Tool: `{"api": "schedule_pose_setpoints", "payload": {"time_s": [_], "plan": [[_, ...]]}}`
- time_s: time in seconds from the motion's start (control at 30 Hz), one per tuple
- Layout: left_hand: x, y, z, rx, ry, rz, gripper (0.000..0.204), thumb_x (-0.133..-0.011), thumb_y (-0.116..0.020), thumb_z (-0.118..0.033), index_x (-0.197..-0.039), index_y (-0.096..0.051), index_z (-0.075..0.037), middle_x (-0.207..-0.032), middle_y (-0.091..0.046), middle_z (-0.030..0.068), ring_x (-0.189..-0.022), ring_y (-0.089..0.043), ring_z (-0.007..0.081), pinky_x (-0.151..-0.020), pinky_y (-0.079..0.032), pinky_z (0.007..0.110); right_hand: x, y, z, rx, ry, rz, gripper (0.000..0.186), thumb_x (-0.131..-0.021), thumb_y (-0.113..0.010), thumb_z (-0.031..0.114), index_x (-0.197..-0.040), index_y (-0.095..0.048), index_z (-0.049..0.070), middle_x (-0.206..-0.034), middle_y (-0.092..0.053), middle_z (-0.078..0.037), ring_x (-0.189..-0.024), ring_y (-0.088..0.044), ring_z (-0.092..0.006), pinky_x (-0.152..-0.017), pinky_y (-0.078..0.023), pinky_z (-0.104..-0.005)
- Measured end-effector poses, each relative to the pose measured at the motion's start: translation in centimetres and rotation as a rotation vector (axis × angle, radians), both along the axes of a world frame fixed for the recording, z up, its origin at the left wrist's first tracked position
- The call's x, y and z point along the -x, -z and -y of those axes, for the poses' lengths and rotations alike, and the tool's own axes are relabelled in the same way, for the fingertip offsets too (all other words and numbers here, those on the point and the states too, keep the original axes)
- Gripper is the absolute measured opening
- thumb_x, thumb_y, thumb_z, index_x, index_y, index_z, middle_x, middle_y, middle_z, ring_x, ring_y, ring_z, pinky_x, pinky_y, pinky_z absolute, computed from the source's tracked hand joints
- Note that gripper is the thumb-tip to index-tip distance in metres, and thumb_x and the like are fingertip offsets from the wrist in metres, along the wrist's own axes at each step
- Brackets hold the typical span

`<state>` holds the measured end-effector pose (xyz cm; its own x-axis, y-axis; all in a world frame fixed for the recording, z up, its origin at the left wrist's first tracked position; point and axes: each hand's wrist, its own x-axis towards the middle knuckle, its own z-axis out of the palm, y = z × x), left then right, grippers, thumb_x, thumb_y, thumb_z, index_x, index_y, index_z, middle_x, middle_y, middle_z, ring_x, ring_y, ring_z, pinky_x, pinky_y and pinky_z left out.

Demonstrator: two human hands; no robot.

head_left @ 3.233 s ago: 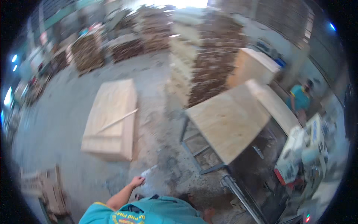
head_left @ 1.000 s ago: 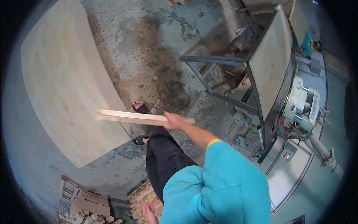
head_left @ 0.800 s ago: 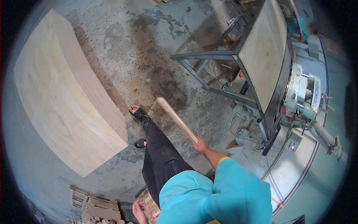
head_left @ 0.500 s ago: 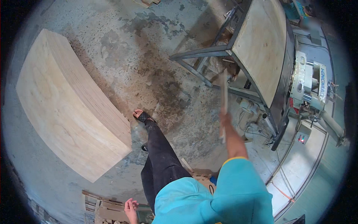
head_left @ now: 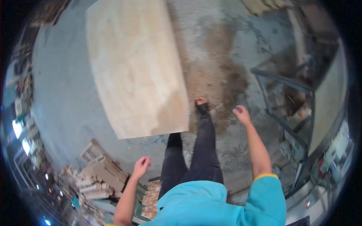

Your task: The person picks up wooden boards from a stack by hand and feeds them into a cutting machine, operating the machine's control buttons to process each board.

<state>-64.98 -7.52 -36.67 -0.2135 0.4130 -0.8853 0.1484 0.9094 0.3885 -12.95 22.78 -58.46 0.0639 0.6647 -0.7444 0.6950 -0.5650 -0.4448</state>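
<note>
A: Where's the big pale rectangular plywood stack?
B: On the grey stained concrete floor, approx 10–11 o'clock from view ctr. Long axis runs approx 12–6, far end leaning twd 11, nr end by the black-trousered legs.
A: Bare L hand?
B: 7 o'clock, just below the stack's nr edge. Empty, fingers loosely spread.
A: Bare R hand?
B: 3 o'clock, over floor, empty, fingers curled; blurred, can't tell if tips touch.
</note>
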Motion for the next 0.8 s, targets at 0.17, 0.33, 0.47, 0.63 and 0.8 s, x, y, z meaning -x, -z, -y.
{"api": "schedule_pose_setpoints", "payload": {"time_s": [0.17, 0.33, 0.47, 0.63, 0.8], "plan": [[14.1, 12.8, 5.0, -0.081, -0.108, -0.152, 0.025, -0.095, -0.058, -0.025, -0.104, -0.064, -0.002, -0.083, -0.068, 0.0047, -0.075, -0.062, 0.0142, -0.072, -0.050, 0.029, 20.8, 1.0, 8.9, 0.247, -0.151, -0.282, 0.055, -0.087, -0.070, 0.033, -0.129, -0.054, 0.003, -0.113, -0.066, -0.016, -0.106, -0.062, -0.0245, -0.091, -0.048, -0.0356], [32.0, 21.6, 12.3, -0.071, 0.003, -0.812, 0.055, -0.083, -0.069, -0.038, -0.120, -0.055, 0.001, -0.115, -0.060, 0.0230, -0.106, -0.058, 0.0349, -0.093, -0.046, 0.042, 36.1, 2.0, 15.3, 0.046, 0.060, -0.266, 0.052, -0.087, -0.069, 0.029, -0.128, -0.053, 0.002, -0.121, -0.062, -0.018, -0.111, -0.061, -0.0292, -0.094, -0.047, -0.0375], [30.2, 25.7, 8.9, 0.045, -0.158, -0.626, 0.064, -0.082, -0.070, -0.042, -0.125, -0.049, 0.001, -0.127, -0.050, 0.0259, -0.116, -0.051, 0.0384, -0.099, -0.042, 0.045, 33.6, 2.8, 16.4, -0.183, 0.011, 0.070, 0.052, -0.086, -0.068, 0.029, -0.128, -0.054, 0.001, -0.119, -0.063, -0.019, -0.111, -0.060, -0.0313, -0.096, -0.045, -0.0383], [30.9, 25.0, 9.0, -0.047, -0.166, -0.765, 0.066, -0.081, -0.070, -0.049, -0.119, -0.052, 0.001, -0.117, -0.053, 0.0237, -0.110, -0.052, 0.0387, -0.094, -0.043, 0.048, 34.9, 3.0, 16.3, -0.064, -0.022, 0.173, 0.053, -0.088, -0.066, 0.035, -0.128, -0.055, 0.001, -0.120, -0.063, -0.019, -0.113, -0.060, -0.0311, -0.097, -0.045, -0.0382], [29.4, 24.0, 6.5, 0.039, -0.208, -0.896, 0.070, -0.079, -0.070, -0.053, -0.115, -0.052, 0.004, -0.113, -0.053, 0.0254, -0.107, -0.052, 0.0404, -0.091, -0.043, 0.049, 34.7, 4.7, 15.7, 0.023, 0.015, 0.146, 0.055, -0.093, -0.058, 0.048, -0.121, -0.060, 0.001, -0.108, -0.068, -0.012, -0.102, -0.062, -0.0210, -0.091, -0.045, -0.0332]]}}
